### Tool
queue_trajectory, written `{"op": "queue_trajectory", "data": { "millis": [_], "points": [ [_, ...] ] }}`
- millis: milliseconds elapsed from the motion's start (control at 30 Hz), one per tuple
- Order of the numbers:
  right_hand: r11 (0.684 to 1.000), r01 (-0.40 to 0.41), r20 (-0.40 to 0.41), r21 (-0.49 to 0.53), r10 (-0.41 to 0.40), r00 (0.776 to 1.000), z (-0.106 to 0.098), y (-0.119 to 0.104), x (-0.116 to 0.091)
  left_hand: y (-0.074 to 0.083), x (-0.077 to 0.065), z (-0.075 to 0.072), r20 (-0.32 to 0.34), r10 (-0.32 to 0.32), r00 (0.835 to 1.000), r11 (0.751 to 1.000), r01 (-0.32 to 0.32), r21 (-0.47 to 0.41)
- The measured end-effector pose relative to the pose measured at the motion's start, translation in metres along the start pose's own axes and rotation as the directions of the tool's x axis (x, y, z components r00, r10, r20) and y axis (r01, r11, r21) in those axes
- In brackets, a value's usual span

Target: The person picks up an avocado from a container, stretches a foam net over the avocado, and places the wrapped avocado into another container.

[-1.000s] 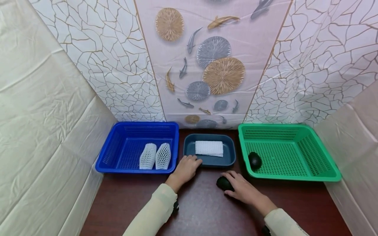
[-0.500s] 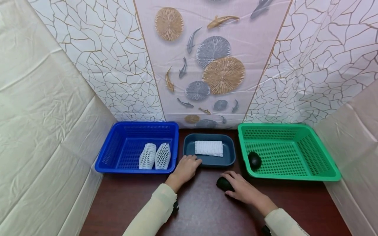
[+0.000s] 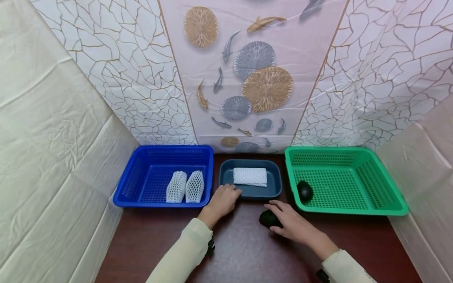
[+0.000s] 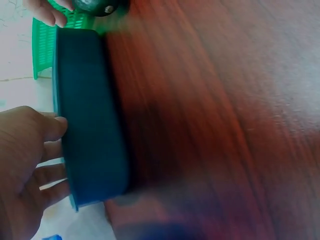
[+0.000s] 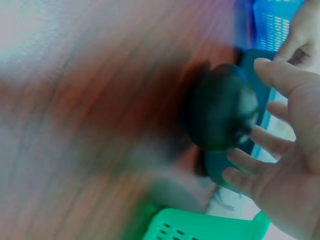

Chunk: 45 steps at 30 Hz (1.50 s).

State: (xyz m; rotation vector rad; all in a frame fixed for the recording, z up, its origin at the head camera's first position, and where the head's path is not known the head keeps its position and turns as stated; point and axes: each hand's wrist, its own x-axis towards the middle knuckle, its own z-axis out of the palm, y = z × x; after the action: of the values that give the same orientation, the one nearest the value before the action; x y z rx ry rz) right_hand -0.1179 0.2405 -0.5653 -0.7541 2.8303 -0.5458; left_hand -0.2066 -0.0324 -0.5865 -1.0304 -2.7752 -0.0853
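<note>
A dark green avocado lies on the table in front of the tray. My right hand is around its far right side, fingers spread and relaxed; in the right wrist view the thumb stands apart from the avocado, with fingertips close by its end. My left hand holds the front left rim of the blue-grey tray. In the left wrist view the thumb lies at the rim and the other fingers reach behind it. A white foam net sleeve lies flat inside the tray.
At left stands a blue basket holding two white foam net sleeves. A green basket at right holds another avocado. Behind them hangs a patterned cloth; pale padded walls flank the brown table.
My right hand's fingers have loosened and spread, rising slightly off the avocado, which stays in place. The left hand keeps its position at the tray; the head view has shifted a little.
</note>
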Motion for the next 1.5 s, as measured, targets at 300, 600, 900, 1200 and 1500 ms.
{"op": "queue_trajectory", "data": {
  "millis": [300, 600, 900, 1200, 1500],
  "points": [
    [0.997, 0.051, -0.075, -0.054, -0.055, 0.996, -0.03, -0.007, 0.003, 0.003, 0.015, -0.02, -0.031, -0.022, 0.999, 1.0, 0.022, -0.021],
    [0.989, 0.074, -0.207, -0.126, -0.1, 0.973, -0.056, -0.008, 0.021, 0.003, 0.043, -0.025, -0.014, -0.056, 0.998, 0.998, 0.056, 0.018],
    [0.994, -0.103, -0.145, 0.021, 0.105, 0.984, -0.065, -0.006, 0.051, 0.006, 0.069, -0.015, 0.095, -0.102, 0.99, 0.995, 0.1, 0.019],
    [0.969, -0.205, -0.13, 0.139, 0.223, 0.966, -0.048, 0.008, 0.076, 0.007, 0.083, -0.001, 0.232, -0.119, 0.965, 0.993, 0.12, 0.012],
    [0.966, -0.208, -0.155, 0.152, 0.232, 0.96, -0.03, 0.016, 0.085, 0.005, 0.084, 0.008, 0.303, -0.148, 0.941, 0.987, 0.158, -0.007]
  ]
}}
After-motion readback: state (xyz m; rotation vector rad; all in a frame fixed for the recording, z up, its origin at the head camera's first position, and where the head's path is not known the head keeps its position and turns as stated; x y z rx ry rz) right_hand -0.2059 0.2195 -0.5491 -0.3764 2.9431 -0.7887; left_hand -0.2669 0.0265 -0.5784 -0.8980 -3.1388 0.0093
